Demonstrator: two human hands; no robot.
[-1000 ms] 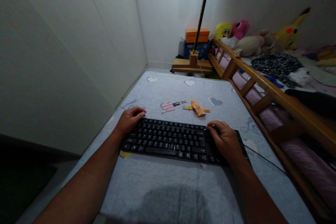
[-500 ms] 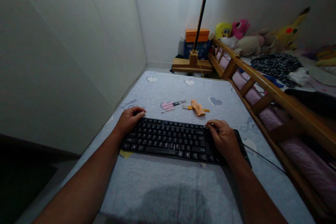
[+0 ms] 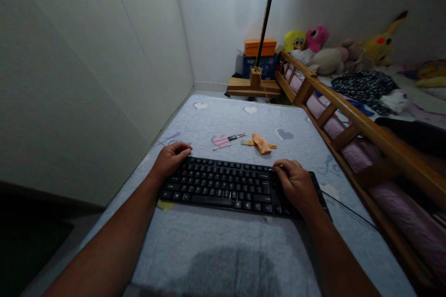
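A black keyboard [image 3: 223, 185] with white lettering lies across the bed-like surface in front of me. My left hand [image 3: 171, 160] is curled at its upper left corner, thumb and fingers bent around the edge. Over the right end of the keys, my right hand [image 3: 294, 181] is closed in a pinch, fingertips beside the top row. A small pale spot shows at those fingertips; whether it is a nail or a tiny object I cannot tell. The hand and wrist hide much of the number pad. The keyboard's cable [image 3: 350, 209] runs off to the right.
Beyond the keyboard lie a thin white stick [image 3: 222, 147], a tool with a dark handle and metal tip [image 3: 232, 138], and an orange cloth [image 3: 261, 144] across a yellow-handled brush [image 3: 248, 143]. A wooden rail [image 3: 362, 125] borders the right side, a pale cabinet [image 3: 104, 65] the left.
The view has shifted very slightly. Both hands keep their places on the keyboard, and nothing else has visibly moved.
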